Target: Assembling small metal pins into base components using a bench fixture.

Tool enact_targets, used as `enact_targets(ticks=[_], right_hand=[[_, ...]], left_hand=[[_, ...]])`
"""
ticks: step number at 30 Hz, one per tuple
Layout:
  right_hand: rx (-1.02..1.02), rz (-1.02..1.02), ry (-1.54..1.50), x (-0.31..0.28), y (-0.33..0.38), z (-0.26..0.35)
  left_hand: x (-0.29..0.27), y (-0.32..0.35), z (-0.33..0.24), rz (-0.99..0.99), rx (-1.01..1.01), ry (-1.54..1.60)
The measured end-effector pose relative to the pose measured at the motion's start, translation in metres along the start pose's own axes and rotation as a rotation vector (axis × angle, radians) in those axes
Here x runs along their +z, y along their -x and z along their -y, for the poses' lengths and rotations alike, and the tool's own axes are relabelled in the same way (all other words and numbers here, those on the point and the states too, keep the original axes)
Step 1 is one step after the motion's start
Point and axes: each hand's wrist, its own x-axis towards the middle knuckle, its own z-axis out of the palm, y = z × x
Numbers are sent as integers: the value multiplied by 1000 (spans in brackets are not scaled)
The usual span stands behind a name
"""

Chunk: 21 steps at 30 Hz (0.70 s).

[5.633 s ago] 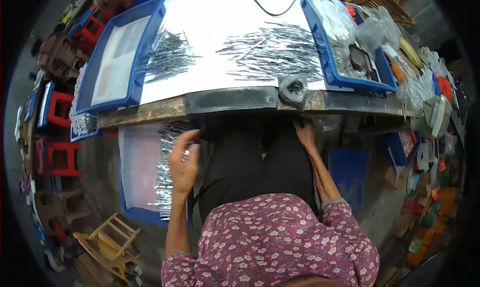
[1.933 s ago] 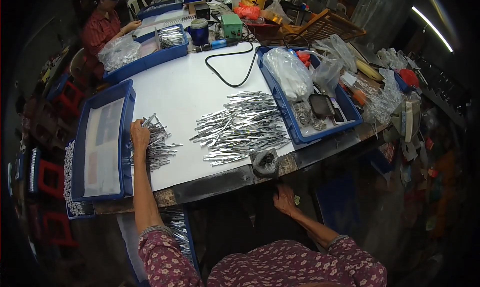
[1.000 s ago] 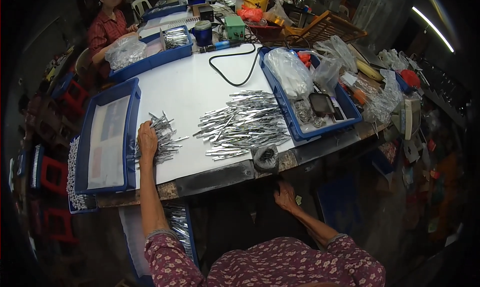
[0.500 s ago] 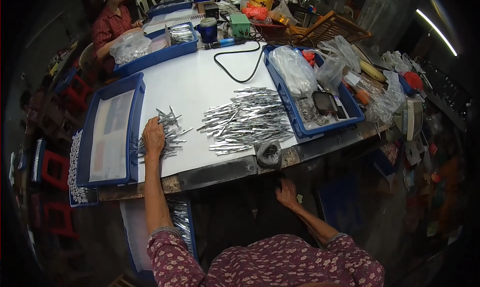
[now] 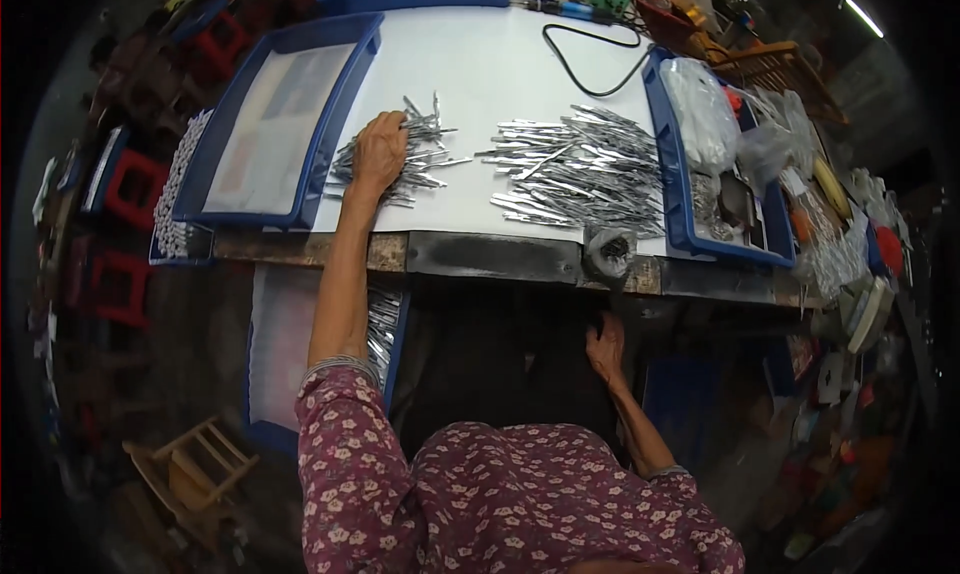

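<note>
As seen from overhead, across the white-topped table (image 5: 440, 64): a blue tray (image 5: 344, 99) at left, a broad pile of silvery metal strips (image 5: 585, 169) at right, and between them, just beside the tray, a smaller strip pile (image 5: 412, 171). Laid over the smaller strip pile, left grip (image 5: 381, 154), curled, impossible to tell whether closed around any strips; below the table's front edge, right grip (image 5: 605, 348), likewise unclear.
</note>
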Motion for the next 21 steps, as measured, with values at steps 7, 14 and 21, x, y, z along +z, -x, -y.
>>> enact_targets(ticks=[7,14,21], right_hand=[[16,31,-45,-5,2,3],[5,25,-76,-6,4,-2],[-4,27,-72,-6,3,-7]], left_hand=[[-9,12,-9,103,-20,-2],[-19,23,-20,153,23,26],[-35,23,-37,312,-90,251]])
